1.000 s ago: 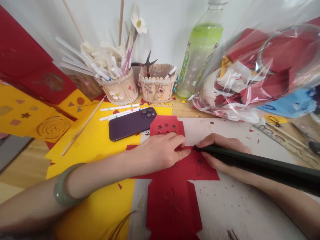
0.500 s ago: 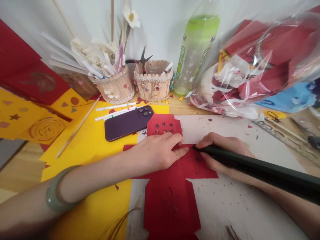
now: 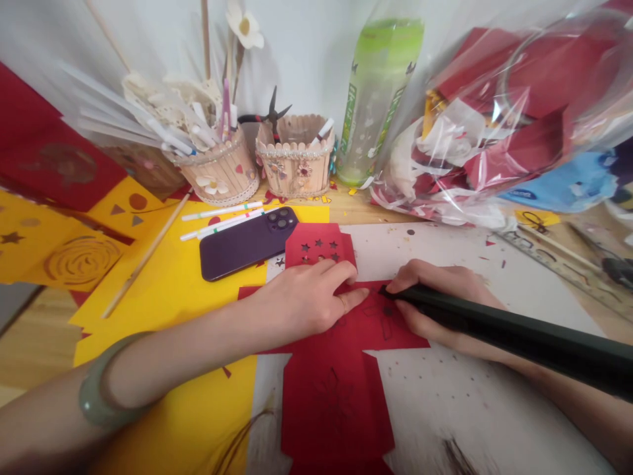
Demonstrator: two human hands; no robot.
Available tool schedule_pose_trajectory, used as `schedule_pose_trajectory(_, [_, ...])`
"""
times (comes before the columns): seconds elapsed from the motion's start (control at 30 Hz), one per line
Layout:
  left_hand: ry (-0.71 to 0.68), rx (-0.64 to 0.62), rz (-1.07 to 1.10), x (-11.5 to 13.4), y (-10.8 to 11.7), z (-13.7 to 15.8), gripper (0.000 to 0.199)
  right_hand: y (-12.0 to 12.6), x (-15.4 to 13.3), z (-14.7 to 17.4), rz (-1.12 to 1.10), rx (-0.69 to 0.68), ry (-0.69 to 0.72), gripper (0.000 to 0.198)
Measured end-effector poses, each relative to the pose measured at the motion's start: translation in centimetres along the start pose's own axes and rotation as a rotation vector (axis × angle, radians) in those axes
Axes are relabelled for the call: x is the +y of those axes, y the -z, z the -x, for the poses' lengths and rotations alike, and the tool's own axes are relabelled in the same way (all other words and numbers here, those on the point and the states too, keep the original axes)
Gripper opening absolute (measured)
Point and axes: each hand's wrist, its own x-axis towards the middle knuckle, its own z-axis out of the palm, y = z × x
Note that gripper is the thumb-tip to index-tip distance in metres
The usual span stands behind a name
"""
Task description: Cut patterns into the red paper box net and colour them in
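Note:
My left hand (image 3: 316, 297) lies on a red cross-shaped card cutout (image 3: 336, 409), fingers stretched out and pressing it down. My right hand (image 3: 440, 284) is closed around a long black pen-shaped tool (image 3: 494, 333). The tool's dark end meets the card's right flap, just right of my left fingertips; its very tip is too small to tell what it is. Beside that end is a flower outline (image 3: 387, 318) on the flap. Several star-shaped holes (image 3: 319, 247) show in the upper flap, and a larger flower pattern (image 3: 336, 399) marks the lower panel.
Under the card lie yellow paper (image 3: 198, 402) and a pale sheet (image 3: 445, 409). A dark phone (image 3: 237, 247), white pens (image 3: 222, 211) and a wooden stick (image 3: 146, 257) are left. Behind stand decorated pots (image 3: 294, 165), a bottle (image 3: 376, 99) and a plastic bag (image 3: 514, 132); a ruler (image 3: 564, 267) lies right.
The view has shifted slightly, so most things sit a little further left. Both hands and the black tool stay almost in the same place on the card.

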Motion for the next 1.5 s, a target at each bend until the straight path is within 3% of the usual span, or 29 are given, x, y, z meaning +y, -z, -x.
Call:
schedule_pose_trajectory(0.27, [-0.02, 0.097, 0.006, -0.3, -0.6, 0.3, 0.028, 0.0, 0.0, 0.2, -0.002, -0.008, 0.008, 0.011])
schedule_pose_trajectory(0.63, [0.029, -0.003, 0.027, 0.1, -0.1, 0.0, 0.028, 0.3, -0.1, 0.3, 0.001, -0.024, -0.013, 0.008])
schedule_pose_trajectory(0.9, [-0.016, 0.038, 0.012, 0.0, -0.3, 0.0, 0.028, 0.1, -0.1, 0.4, -0.012, -0.006, -0.027, 0.008])
schedule_pose_trajectory(1.1, [0.031, 0.006, 0.027, -0.2, -0.2, -0.1, 0.029, 0.2, -0.2, 0.5, -0.026, -0.02, -0.049, 0.008])
schedule_pose_trajectory(1.3, [-0.089, 0.013, 0.027, -0.9, 0.6, -0.3, 0.03, 0.3, -0.5, 0.2, -0.045, -0.043, -0.099, 0.008])
schedule_pose_trajectory(1.43, [-0.432, 0.073, -0.261, -1.8, 1.8, -1.2, 0.026, 0.5, -0.7, 0.1, -0.057, -0.045, -0.066, 0.009])
schedule_pose_trajectory(1.5, [-0.53, 0.074, -0.366, -2.1, 2.3, -1.8, 0.03, 0.5, -0.8, 0.2, -0.049, -0.038, -0.07, 0.01])
